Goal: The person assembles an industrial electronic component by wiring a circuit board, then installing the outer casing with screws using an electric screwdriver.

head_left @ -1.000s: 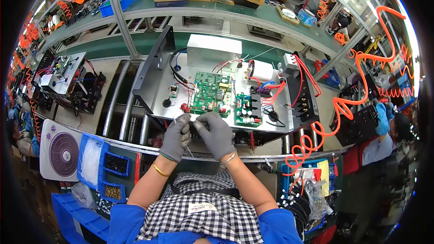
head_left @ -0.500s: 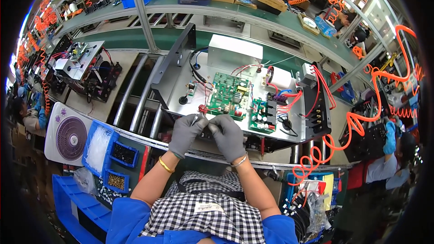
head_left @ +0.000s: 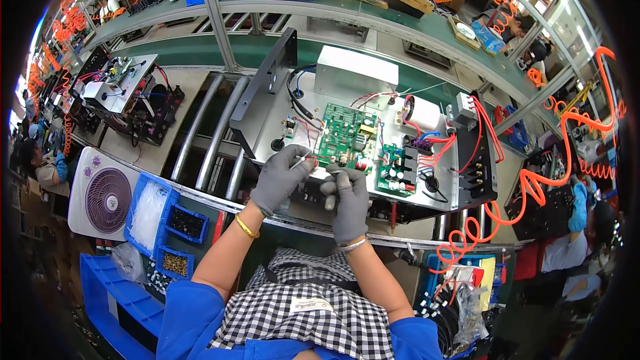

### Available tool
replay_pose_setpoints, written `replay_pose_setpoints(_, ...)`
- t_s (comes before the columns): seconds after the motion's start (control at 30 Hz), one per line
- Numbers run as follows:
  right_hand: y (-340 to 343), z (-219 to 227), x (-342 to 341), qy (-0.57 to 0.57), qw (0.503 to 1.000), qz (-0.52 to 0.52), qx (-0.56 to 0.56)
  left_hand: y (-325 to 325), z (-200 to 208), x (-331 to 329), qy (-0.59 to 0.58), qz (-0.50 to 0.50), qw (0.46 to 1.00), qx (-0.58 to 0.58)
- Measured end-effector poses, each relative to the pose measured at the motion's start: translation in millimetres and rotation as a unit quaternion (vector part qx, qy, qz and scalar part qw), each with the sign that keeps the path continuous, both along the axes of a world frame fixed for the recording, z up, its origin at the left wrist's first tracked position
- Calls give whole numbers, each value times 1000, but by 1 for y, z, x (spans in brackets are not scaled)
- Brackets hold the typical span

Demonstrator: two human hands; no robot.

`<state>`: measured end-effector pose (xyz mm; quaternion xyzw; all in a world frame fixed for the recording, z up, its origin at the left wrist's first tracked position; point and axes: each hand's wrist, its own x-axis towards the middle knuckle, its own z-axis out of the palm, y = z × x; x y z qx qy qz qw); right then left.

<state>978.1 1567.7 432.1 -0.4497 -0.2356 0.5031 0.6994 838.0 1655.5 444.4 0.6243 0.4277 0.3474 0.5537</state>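
In front of me lies a metal chassis (head_left: 306, 93) with a black end panel, carrying a green circuit board (head_left: 341, 137) and a smaller green board (head_left: 393, 172) with black heat sinks. My left hand (head_left: 283, 178), in a grey glove, is closed at the board's near left corner, its fingertips pinching a thin whitish piece beside the red wires. Close to the chassis's near edge, my gloved right hand (head_left: 349, 207) has its fingers curled in. What it holds, if anything, is hidden.
A coiled orange air hose (head_left: 528, 183) hangs at the right. At the left stand a fan (head_left: 109, 199), blue bins (head_left: 184, 225) of small parts and another unit (head_left: 123, 93) on the line. Metal rollers (head_left: 212, 135) run beside the chassis. A co-worker (head_left: 567, 243) sits at far right.
My hands, which met at the chassis's near edge, have come apart. The left has moved up and right toward the board; the right has moved right and slightly down.
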Motion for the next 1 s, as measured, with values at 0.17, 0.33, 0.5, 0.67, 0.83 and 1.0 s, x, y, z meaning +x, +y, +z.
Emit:
replay_pose_setpoints(0.17, -3, 2, -22, 77, 997, 23, -7, 2, 3, -3, -6, -21, 1000, -1)
replay_pose_setpoints(0.33, -7, -1, -38, 142, 988, 47, -36, 6, 16, -9, 44, -45, 998, -28)
replay_pose_setpoints(0.5, -6, -4, -63, 151, 987, 28, -41, 13, 0, -15, 15, -57, 998, -29)
replay_pose_setpoints(0.67, 0, -11, -68, 63, 997, -17, -37, 16, -7, -12, 41, -69, 997, 11)
replay_pose_setpoints(0.83, -13, 9, -37, -53, 997, 47, -26, -6, 9, -26, 141, -33, 977, 158)
replay_pose_setpoints(1.0, -37, 40, -12, -67, 985, 148, 62, -53, 11, -24, 192, -50, 926, 321)
